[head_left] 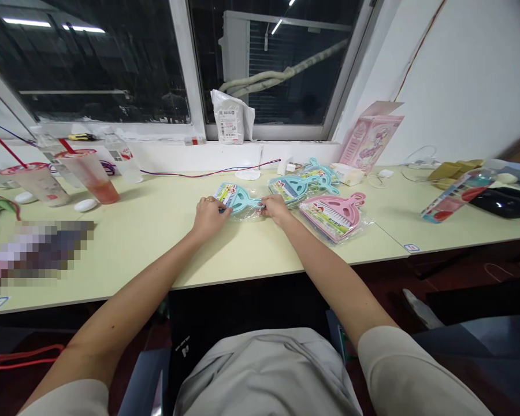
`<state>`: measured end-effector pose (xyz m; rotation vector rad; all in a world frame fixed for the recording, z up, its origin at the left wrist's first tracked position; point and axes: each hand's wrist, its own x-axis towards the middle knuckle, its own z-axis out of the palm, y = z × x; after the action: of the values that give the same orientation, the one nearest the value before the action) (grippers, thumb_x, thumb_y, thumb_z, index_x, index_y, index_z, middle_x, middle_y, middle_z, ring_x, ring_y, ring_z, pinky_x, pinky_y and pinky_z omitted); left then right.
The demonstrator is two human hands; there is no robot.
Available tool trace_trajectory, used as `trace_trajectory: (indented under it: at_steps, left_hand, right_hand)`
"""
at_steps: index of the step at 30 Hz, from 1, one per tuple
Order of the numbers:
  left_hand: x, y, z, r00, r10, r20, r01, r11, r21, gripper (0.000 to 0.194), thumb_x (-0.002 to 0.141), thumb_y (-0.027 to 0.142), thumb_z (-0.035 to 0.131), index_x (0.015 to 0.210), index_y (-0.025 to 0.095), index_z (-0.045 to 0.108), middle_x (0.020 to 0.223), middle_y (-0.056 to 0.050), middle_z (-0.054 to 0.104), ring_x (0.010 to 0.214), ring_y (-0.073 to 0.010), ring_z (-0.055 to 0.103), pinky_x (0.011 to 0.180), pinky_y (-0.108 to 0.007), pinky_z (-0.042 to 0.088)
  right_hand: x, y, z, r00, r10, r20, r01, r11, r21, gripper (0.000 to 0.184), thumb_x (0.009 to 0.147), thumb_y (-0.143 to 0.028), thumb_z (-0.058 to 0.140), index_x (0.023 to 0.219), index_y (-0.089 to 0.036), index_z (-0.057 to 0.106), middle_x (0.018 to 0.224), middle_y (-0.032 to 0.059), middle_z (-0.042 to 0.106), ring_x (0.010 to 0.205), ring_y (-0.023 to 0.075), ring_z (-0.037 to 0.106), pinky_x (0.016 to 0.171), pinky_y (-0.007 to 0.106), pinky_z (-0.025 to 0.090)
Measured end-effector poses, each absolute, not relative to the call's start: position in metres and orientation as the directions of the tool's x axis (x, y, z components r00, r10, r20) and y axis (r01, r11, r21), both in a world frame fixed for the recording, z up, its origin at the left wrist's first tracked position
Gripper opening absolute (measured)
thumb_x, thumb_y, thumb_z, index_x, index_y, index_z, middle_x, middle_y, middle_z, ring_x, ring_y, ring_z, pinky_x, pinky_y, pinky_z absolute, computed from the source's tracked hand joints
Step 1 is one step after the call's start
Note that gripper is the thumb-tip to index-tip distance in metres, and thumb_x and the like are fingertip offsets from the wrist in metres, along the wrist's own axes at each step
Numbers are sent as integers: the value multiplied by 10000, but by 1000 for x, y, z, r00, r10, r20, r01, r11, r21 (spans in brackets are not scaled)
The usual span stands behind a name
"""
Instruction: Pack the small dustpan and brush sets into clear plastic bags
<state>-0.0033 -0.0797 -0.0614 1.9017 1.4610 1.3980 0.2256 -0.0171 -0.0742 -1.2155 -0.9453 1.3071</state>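
A light-blue mini dustpan and brush set [239,198] in a clear plastic bag lies on the table between my hands. My left hand [210,217] has its fingers closed on the wide end, by the printed card. At the handle end, my right hand [275,208] pinches the bag and handle. More light-blue dustpan sets [298,186] are piled just beyond my right hand. To the right of that hand lies a pink dustpan set [335,215], also bagged.
Two drink cups with red straws, one a red drink cup [96,179], stand at the left near a clear bottle [125,159]. A pink box [372,136] stands at the back right. Farther right a drink carton [457,195] leans. A white package [230,118] rests on the window sill.
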Motion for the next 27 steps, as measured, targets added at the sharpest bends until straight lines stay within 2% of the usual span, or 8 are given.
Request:
trace_trajectory:
  at_steps: [3,7,12,15,18,23,27]
  left_hand:
    - [-6,-75,-62,-77,901,426,574,-309,758,106,684,209,829,618,221,747,835,-145,667,1151,-425,541,1069,-498,388]
    - [-8,-73,-58,-82,944,319,672,-184,717,37,714,203,749,680,208,736,841,-87,714,960,-313,628,849,-384,455]
    - [-10,-72,-55,-112,965,236,585,-127,801,57,761,239,678,749,209,631,742,-23,702,658,-179,559,594,-312,364]
    - [-12,-72,-53,-92,971,221,532,-140,835,73,769,218,650,776,217,577,769,-17,730,618,-156,519,564,-303,337]
    - [-15,-72,-51,-91,974,206,471,-140,871,150,744,222,692,797,218,552,751,-14,709,630,-154,536,571,-292,345]
    - [-24,-69,-50,-61,971,232,378,-192,905,389,609,251,847,840,216,537,673,43,565,629,-137,516,593,-271,351]
    - [-29,-70,-48,0,975,224,383,-207,900,429,582,326,890,816,213,549,671,35,562,629,-136,509,606,-276,348]
  right_hand:
    - [222,-18,-76,81,988,-131,-161,-117,-980,144,881,-18,622,889,-162,620,620,-8,610,444,118,603,491,253,580]
    - [219,-20,-76,89,987,-131,-149,-116,-982,101,880,-36,657,907,-127,621,653,0,617,464,117,618,505,239,563]
    - [217,-25,-70,127,980,-156,-87,-146,-986,109,920,-35,600,850,-116,622,652,9,628,433,121,599,453,236,507]
    - [217,-26,-69,143,980,-137,-44,-132,-990,130,918,-40,599,818,-116,634,638,13,636,431,104,584,405,196,421]
    - [218,-25,-70,156,981,-119,7,-122,-993,140,904,-45,606,790,-121,638,621,16,639,450,100,591,380,182,351]
    - [220,-25,-69,174,979,-108,23,-114,-993,175,920,-66,591,758,-125,627,664,32,657,457,101,583,377,202,340]
    - [221,-26,-66,205,974,-98,29,-106,-994,183,922,-63,599,753,-125,636,706,44,673,505,98,601,407,185,347]
